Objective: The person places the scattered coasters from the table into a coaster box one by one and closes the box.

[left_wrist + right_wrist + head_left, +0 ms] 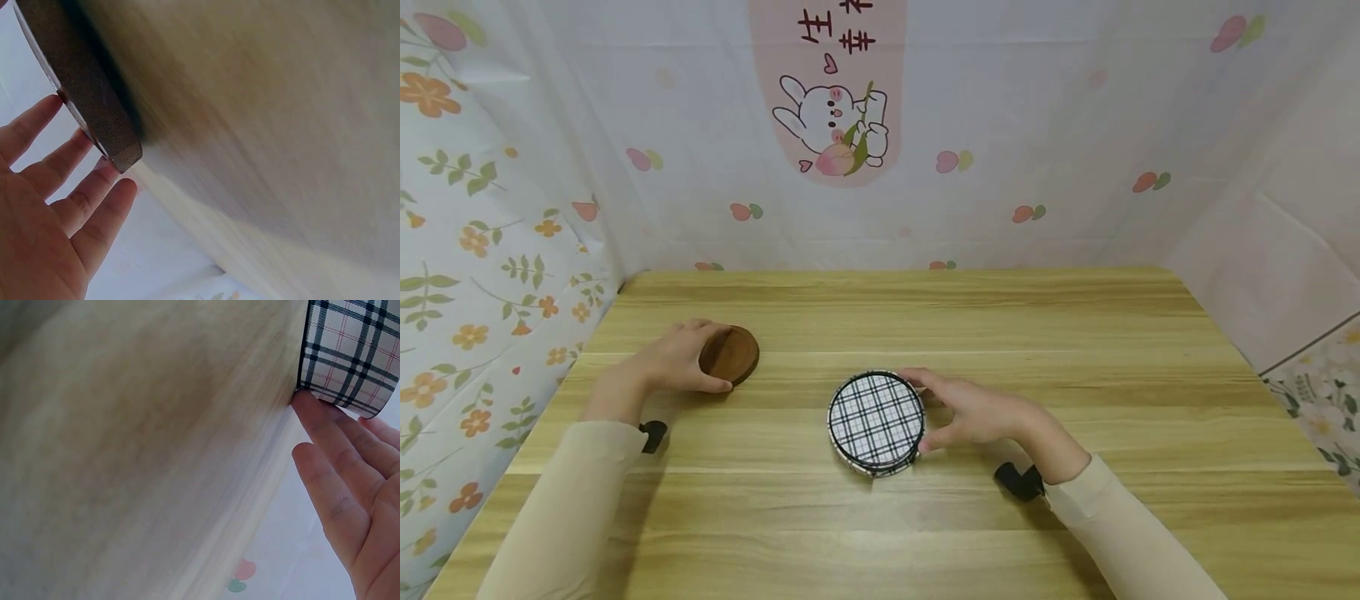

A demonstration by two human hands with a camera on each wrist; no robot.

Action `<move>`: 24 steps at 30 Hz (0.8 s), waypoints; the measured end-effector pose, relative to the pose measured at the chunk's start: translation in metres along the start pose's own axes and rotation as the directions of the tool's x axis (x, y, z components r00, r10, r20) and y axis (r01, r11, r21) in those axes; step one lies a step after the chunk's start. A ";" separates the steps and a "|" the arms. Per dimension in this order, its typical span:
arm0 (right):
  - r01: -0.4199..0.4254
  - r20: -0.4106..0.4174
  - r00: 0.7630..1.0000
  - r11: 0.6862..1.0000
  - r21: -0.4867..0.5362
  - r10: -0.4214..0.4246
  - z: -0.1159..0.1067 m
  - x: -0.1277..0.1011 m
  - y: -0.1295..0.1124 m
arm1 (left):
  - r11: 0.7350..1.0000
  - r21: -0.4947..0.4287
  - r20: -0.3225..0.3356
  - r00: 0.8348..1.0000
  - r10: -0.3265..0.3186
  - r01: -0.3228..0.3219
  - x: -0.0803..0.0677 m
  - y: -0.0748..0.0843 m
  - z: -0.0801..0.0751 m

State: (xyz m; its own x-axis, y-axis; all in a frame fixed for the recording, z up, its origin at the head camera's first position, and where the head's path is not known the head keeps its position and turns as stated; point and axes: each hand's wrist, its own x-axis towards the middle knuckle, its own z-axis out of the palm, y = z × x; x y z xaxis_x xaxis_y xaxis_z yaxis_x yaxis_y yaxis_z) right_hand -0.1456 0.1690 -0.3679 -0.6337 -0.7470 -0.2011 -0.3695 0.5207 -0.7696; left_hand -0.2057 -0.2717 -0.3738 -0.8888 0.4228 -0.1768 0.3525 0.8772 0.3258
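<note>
A round dark-brown wooden disc [734, 355] lies on the table at the left. My left hand [681, 358] reaches over its left side, thumb by the near edge. In the left wrist view, fairly straight fingers [56, 165] touch the rim of the disc [87, 81]. Near the middle stands a short round box in black-and-white plaid [877, 419] with a dark rim. My right hand [973, 410] is at its right side, thumb and fingers spread. Extended fingers [337, 450] touch the lower edge of the plaid side [350, 353] in the right wrist view.
The wood-grain table [1000, 325] stretches below both arms. A white cloth with a rabbit print [842, 125] hangs behind it. Flowered cloth [475, 333] borders the left side. Black wrist mounts [1019, 482] sit under the sleeves.
</note>
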 end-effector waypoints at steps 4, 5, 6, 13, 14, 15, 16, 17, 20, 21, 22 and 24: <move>0.002 0.000 1.000 1.000 0.006 -0.002 0.000 0.000 0.000 | 1.000 0.004 -0.010 1.000 0.014 -0.014 -0.002 0.004 0.001; 0.004 0.000 1.000 1.000 0.006 -0.004 0.000 0.000 0.000 | 1.000 0.005 -0.011 1.000 0.019 -0.019 -0.003 0.006 0.001; 0.005 0.000 1.000 1.000 0.006 -0.005 0.000 0.000 0.000 | 1.000 0.002 -0.011 1.000 0.023 -0.023 -0.003 0.008 0.001; 0.012 -0.002 1.000 1.000 0.020 -0.012 0.000 0.000 0.001 | 0.999 0.001 -0.007 0.999 0.038 -0.038 -0.004 0.020 -0.001; 0.013 -0.002 1.000 1.000 0.019 -0.013 0.001 0.000 0.001 | 0.999 0.007 -0.008 0.999 0.044 -0.044 -0.004 0.021 0.000; 0.013 -0.001 1.000 1.000 0.018 -0.013 0.001 0.000 0.001 | 0.999 0.012 -0.011 0.999 0.052 -0.052 -0.004 0.023 0.000; 0.013 -0.001 1.000 1.000 0.016 -0.013 0.001 0.000 0.001 | 0.998 0.019 -0.015 0.998 0.061 -0.061 -0.005 0.025 0.001; 0.013 0.000 1.000 1.000 0.014 -0.013 0.001 0.000 0.001 | 0.997 0.023 -0.018 0.998 0.068 -0.068 -0.005 0.026 0.001; 0.014 0.000 1.000 1.000 0.020 -0.014 0.001 0.000 0.001 | 0.995 0.029 -0.030 0.995 0.095 -0.094 -0.007 0.033 0.002; 0.014 0.000 1.000 1.000 0.022 -0.014 0.001 0.000 0.001 | 0.994 0.031 -0.032 0.994 0.102 -0.101 -0.008 0.035 0.002; 0.014 -0.002 1.000 1.000 0.025 -0.014 0.001 0.000 0.000 | 0.994 0.034 -0.035 0.993 0.109 -0.108 -0.009 0.038 0.003; 0.014 -0.006 1.000 1.000 0.026 -0.013 0.001 0.000 0.000 | 0.992 0.037 -0.041 0.991 0.124 -0.122 -0.011 0.043 0.003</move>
State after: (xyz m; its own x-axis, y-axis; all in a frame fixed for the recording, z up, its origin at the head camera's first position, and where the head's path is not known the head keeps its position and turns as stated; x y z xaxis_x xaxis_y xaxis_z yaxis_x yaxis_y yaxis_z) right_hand -0.1448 0.1681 -0.3685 -0.6325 -0.7516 -0.1874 -0.3603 0.4996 -0.7877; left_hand -0.1801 -0.2379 -0.3604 -0.8497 0.5183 -0.0969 0.4689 0.8268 0.3106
